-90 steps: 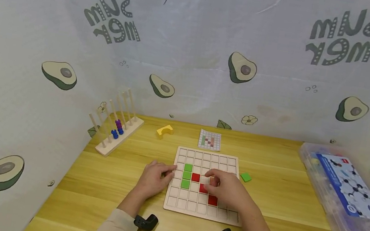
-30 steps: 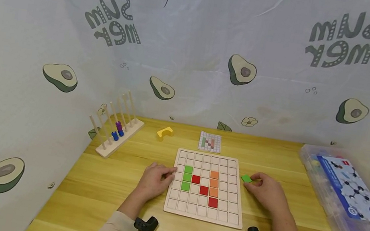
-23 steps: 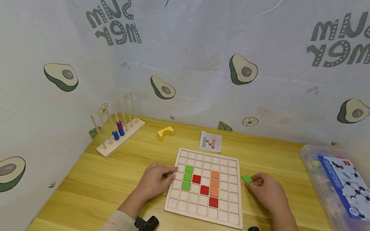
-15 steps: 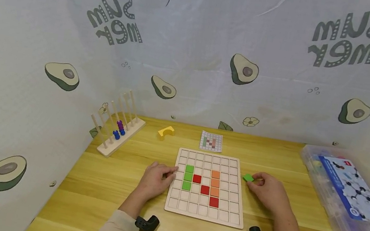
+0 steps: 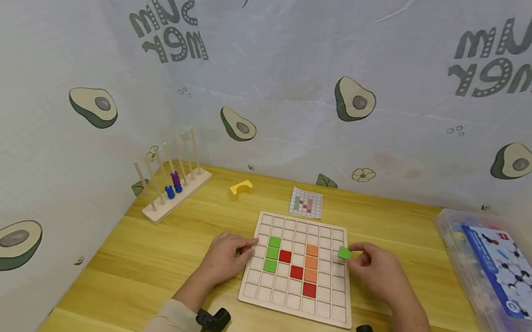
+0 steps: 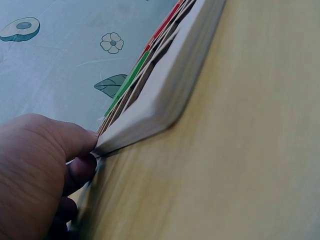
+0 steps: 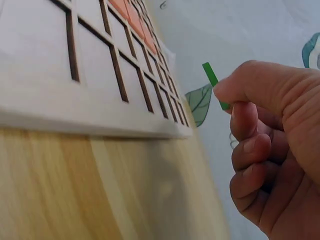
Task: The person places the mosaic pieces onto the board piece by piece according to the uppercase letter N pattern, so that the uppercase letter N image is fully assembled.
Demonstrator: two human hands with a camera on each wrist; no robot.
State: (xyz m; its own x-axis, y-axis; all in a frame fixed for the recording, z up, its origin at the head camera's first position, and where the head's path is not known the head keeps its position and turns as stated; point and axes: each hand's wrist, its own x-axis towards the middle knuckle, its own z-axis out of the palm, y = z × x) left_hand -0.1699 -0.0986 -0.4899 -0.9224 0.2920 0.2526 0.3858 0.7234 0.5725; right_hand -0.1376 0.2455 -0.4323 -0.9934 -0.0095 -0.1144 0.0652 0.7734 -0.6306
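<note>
A wooden grid board lies on the table, holding a column of three green tiles, a column of three orange tiles and a diagonal of three red tiles. My left hand touches its left edge with thumb and index fingertip; in the left wrist view the thumb meets the pale edge. Between thumb and fingers, my right hand pinches another green tile. That tile is tilted and raised above the board's right edge. In the right wrist view it shows edge-on, with the remaining fingers curled below.
Behind the board lies a printed pattern card. A yellow arch block sits back left, near a wooden peg stand with blue and purple beads. A clear plastic case with a blue booklet occupies the right side. A patterned cloth hangs behind.
My right hand left the orange tiles, reached the green tile right of the board, and has lifted it leftward over the board's right edge. The left hand stays at the left edge.
</note>
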